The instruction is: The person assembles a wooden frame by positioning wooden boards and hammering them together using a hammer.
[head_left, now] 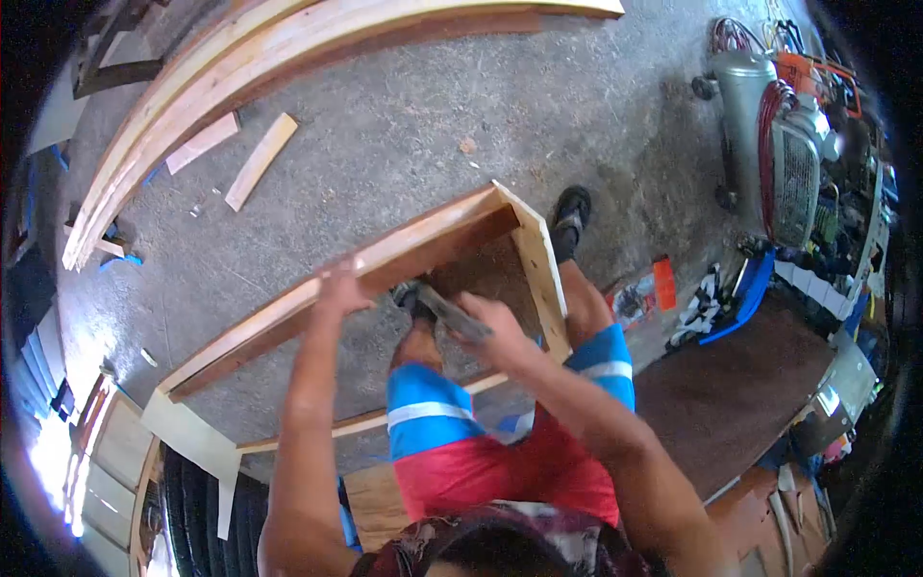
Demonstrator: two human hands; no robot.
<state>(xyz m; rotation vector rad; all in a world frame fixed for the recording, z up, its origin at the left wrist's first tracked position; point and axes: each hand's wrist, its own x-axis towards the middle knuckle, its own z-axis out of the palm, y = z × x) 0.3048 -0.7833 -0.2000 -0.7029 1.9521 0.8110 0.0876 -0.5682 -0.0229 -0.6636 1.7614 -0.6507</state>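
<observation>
A rectangular wooden frame [423, 238] of boards stands on the floor around my lower legs. My left hand [338, 290] grips its long far board, with the fingers over the top edge and the thumb on the inner side. Inside the frame's outline, my right hand [492, 325] is closed around a long grey tool [450, 312]. Motion blur hides what kind of tool it is. The tool slants up and left, its far end close to my shoe [408, 292] and the inner face of the far board.
Long timber boards [317, 38] lie at the upper left, with two short wood offcuts [261, 162] nearby. A silver compressor tank [745, 125] with red hoses stands at the right. A brown mat [740, 385] and a blue object [745, 298] lie at the lower right.
</observation>
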